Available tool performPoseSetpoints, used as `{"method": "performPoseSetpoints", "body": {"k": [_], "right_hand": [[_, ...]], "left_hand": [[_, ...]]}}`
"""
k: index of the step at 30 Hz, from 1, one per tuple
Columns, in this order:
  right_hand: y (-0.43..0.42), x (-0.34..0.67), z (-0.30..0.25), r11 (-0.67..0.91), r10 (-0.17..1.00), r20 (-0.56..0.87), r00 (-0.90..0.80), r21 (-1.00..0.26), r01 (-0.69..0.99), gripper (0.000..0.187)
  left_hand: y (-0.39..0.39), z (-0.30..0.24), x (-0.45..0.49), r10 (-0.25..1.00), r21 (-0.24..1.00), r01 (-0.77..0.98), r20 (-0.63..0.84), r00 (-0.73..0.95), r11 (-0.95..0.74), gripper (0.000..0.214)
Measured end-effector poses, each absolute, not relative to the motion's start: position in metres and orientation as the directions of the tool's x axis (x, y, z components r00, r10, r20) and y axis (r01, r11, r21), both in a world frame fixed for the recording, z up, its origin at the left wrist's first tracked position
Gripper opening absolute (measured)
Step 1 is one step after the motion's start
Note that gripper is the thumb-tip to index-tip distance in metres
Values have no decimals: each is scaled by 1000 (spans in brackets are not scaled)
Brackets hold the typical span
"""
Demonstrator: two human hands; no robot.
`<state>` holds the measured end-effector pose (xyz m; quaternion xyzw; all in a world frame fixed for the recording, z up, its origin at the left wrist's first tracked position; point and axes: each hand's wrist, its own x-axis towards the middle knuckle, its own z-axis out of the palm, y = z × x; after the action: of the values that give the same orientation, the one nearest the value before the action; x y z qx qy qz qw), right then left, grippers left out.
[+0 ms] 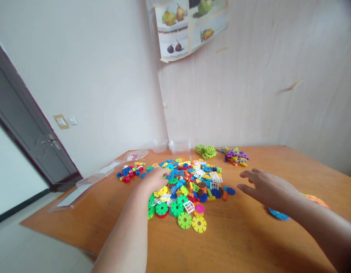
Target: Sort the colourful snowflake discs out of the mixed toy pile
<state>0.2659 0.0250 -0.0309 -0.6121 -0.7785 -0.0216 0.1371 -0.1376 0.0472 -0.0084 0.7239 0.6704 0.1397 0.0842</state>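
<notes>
The wooden surface (249, 235) carries a pile of colourful plastic discs (187, 185) at its middle. The left hand (155, 181) rests on the pile's left side, and I cannot tell its grip. The right hand (268, 188) hovers beside the pile, grip released, fingers spread. The label (132, 156) on the clear lid (101, 174) is too blurred to read.

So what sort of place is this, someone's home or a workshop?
Most likely a plain room in a home, perhaps a play corner: a wooden table strewn with colourful plastic building pieces, a fruit poster on the wall, and an ordinary dark door with a light switch beside it.
</notes>
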Motion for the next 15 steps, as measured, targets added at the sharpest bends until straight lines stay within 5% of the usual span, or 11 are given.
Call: {"method": "performPoseSetpoints", "body": {"k": [7, 11, 15], "right_hand": [[23, 263, -32, 253, 943, 254, -213, -135, 958, 51], [22, 262, -31, 270, 938, 261, -229, -132, 954, 52], [20, 256, -26, 296, 931, 270, -248, -155, 943, 48]], "left_hand": [[47, -8, -136, 992, 284, 953, 104, 77, -104, 11], [48, -4, -134, 982, 241, 966, 185, 48, -93, 17], [45, 1, -122, 974, 384, 917, 226, 25, -113, 18]]}}
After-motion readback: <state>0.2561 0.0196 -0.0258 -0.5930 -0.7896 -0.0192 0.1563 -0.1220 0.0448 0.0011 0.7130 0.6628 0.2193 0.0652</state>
